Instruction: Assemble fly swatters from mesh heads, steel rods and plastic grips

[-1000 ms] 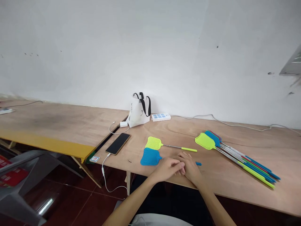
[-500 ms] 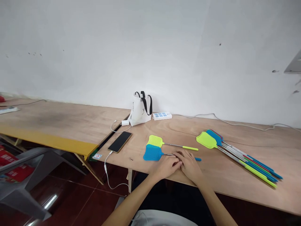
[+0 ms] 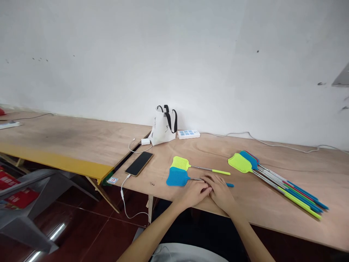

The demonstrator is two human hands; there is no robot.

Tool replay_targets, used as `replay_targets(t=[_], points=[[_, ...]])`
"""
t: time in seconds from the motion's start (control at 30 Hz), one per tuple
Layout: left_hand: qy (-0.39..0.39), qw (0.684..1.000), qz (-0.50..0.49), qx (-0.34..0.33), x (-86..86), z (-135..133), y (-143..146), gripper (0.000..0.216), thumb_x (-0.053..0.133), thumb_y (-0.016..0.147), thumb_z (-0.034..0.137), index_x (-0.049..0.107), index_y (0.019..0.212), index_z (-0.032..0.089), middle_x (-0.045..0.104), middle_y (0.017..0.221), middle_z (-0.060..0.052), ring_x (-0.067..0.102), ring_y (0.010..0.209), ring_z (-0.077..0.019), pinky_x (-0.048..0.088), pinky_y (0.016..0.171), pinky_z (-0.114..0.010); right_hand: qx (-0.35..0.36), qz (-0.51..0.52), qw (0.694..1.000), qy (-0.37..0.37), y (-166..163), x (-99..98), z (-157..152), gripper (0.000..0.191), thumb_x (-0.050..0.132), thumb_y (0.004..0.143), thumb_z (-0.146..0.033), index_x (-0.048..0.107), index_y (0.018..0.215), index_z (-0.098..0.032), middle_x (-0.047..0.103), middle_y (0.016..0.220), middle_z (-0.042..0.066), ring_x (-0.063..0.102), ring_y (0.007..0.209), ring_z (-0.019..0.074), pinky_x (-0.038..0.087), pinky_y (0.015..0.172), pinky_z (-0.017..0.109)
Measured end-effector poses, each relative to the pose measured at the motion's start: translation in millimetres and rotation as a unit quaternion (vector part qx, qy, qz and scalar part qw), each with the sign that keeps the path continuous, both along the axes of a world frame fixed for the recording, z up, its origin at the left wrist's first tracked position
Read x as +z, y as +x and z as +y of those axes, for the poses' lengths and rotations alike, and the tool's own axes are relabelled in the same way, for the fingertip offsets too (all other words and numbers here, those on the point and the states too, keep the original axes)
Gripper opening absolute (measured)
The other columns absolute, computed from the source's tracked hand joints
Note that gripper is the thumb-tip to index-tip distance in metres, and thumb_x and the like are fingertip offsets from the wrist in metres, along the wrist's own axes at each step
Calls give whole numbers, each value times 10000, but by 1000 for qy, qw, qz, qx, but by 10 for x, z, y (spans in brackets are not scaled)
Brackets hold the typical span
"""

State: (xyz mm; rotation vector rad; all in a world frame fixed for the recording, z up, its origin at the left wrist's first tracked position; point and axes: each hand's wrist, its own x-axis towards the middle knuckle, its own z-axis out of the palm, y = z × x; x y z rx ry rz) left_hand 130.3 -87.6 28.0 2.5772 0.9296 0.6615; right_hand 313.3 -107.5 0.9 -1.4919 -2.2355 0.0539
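Observation:
A blue fly swatter (image 3: 177,178) lies near the table's front edge, its blue handle tip (image 3: 230,185) poking out to the right of my hands. My right hand (image 3: 220,193) lies over its metal shaft with the fingers curved down onto it. My left hand (image 3: 191,193) rests beside it, fingers curled together and touching the right hand's fingers; what is under them is hidden. Just behind lies a yellow-green fly swatter (image 3: 180,163), apart from both hands.
A bundle of several fly swatters (image 3: 272,175) lies to the right on the plywood table (image 3: 272,207). A phone (image 3: 139,163) on a white cable, a white tote bag (image 3: 163,125) and a power strip (image 3: 188,134) sit at the left and back. A second table (image 3: 68,142) adjoins on the left.
My hands stay together on the blue swatter's shaft and have edged slightly forward. The view has shifted a little; nothing else on the table has moved.

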Motion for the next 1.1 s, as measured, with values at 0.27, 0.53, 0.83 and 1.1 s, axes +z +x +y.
replay_targets(t=[0.27, 0.53, 0.83, 1.1], points=[[-4, 1000, -2, 3, 29, -12, 1, 304, 533, 1015, 323, 689, 786, 196, 722, 814, -15, 652, 770, -166, 402, 666, -263, -7, 6, 1000, -12, -32, 59, -26, 616, 419, 811, -42, 616, 1362, -234, 604, 1385, 90, 519, 1274, 250, 394, 1071, 428], [-23, 1000, 2, 8, 52, -22, 4, 305, 527, 1015, 328, 702, 800, 200, 724, 816, -23, 653, 780, -178, 411, 681, -263, -10, -3, 1000, -10, -29, 55, -16, 619, 434, 794, -39, 623, 1344, -251, 609, 1373, 82, 524, 1264, 243, 402, 1053, 412], [-17, 1000, 3, 8, 60, -20, 6, 306, 523, 1017, 312, 700, 797, 195, 724, 816, -22, 645, 764, -169, 397, 663, -257, -2, 7, 1000, -18, -25, 60, -11, 593, 435, 800, -47, 629, 1326, -239, 605, 1364, 89, 521, 1258, 244, 394, 1055, 417], [-15, 1000, -1, 4, 60, -23, -4, 307, 521, 1019, 316, 705, 804, 196, 727, 819, -19, 655, 775, -171, 407, 672, -266, 2, 20, 1000, -2, -21, 58, -25, 612, 428, 794, -48, 636, 1329, -260, 639, 1336, 81, 548, 1244, 247, 411, 1043, 434]])
